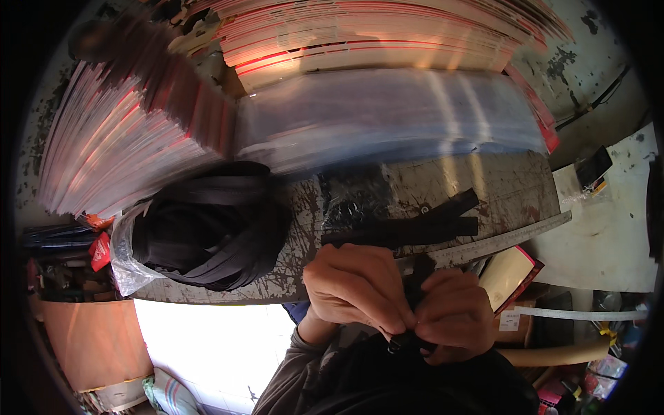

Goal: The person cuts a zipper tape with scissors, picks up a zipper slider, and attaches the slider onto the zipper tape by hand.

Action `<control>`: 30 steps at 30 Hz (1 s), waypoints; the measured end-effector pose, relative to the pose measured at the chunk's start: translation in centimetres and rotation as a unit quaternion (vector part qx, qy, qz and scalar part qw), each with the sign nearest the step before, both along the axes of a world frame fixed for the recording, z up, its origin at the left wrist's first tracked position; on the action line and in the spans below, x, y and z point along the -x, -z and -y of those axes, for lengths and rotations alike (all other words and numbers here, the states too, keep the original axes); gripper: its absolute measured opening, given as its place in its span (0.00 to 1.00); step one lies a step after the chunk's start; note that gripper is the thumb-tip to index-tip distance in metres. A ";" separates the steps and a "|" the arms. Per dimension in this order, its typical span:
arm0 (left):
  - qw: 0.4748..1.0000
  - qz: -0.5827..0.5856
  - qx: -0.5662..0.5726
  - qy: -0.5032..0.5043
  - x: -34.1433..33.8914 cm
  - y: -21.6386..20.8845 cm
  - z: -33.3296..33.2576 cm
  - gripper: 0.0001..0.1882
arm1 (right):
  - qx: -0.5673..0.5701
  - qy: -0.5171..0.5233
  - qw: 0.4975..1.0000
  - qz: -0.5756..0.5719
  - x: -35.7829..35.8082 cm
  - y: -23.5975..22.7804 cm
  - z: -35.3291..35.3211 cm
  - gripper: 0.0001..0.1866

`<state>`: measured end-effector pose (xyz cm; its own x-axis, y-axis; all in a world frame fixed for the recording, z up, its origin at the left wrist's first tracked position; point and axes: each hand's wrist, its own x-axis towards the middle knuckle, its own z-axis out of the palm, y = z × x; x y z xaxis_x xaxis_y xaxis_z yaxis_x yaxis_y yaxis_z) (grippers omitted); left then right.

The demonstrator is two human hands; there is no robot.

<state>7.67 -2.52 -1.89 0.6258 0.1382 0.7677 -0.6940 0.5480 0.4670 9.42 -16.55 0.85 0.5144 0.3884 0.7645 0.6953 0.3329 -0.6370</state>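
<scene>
Close to my body, both hands are closed with fingertips meeting on a black strip (418, 271) that looks like zipper tape. My left hand (354, 285) pinches it from the left, and my right hand (458, 315) grips it from the right. Below the fingertips shows a small shiny metal piece (393, 344), perhaps a slider; the fingers hide most of it. Just beyond my hands, similar black strips (408, 227) lie crossed on the scratched table (512, 181). A large bundle of black tape (207, 225) sits in a clear plastic bag (128, 259) at the left.
A metal ruler (508, 238) lies along the near right edge. Clear plastic sheets (360, 121) spread across the back, before a tall stack of red-edged sheets (373, 38). Another leaning stack (117, 145) stands at far left. Below right are a cardboard box (519, 321) and clutter.
</scene>
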 end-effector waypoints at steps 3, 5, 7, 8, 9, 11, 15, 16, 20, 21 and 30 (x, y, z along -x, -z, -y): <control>0.995 -0.036 -0.048 -0.075 1.0 -0.3 -0.2 0.07 | 0.005 0.051 0.999 0.005 0.2 0.0 -0.2 0.10; 0.990 -0.046 -0.072 -0.113 1.3 -0.5 -0.5 0.07 | 0.013 0.057 0.998 0.010 0.2 0.1 -0.1 0.10; 0.985 -0.020 -0.108 -0.130 1.3 -0.6 -0.8 0.08 | 0.030 0.050 0.998 -0.006 0.3 0.0 0.0 0.10; 0.986 -0.020 -0.107 -0.129 1.2 -0.6 -0.8 0.08 | 0.031 0.051 0.998 -0.007 0.3 0.2 0.1 0.10; 0.985 -0.013 -0.111 -0.135 1.0 -0.6 -0.7 0.08 | 0.027 0.048 0.998 -0.019 0.3 0.4 0.2 0.10; 0.983 -0.008 -0.114 -0.140 0.9 -0.5 -0.6 0.08 | 0.023 0.045 0.998 -0.032 0.2 0.5 0.3 0.10; 0.981 -0.010 -0.119 -0.154 1.0 -0.4 -0.7 0.07 | 0.027 0.034 0.999 -0.011 -0.3 0.8 0.2 0.10; 0.978 -0.012 -0.127 -0.164 1.1 -0.3 -0.8 0.07 | 0.027 0.029 0.999 0.001 -0.4 0.9 0.2 0.10; 0.973 -0.015 -0.135 -0.186 1.3 -0.5 -0.7 0.07 | 0.041 0.038 0.998 -0.002 -0.4 0.6 0.3 0.10; 0.969 -0.010 -0.151 -0.196 1.3 -0.6 -0.8 0.07 | 0.048 0.023 0.999 -0.006 -0.6 0.7 0.4 0.10; 0.938 -0.044 -0.242 -0.246 2.2 -1.4 -1.3 0.07 | 0.080 -0.037 0.995 -0.050 -1.5 1.0 0.5 0.12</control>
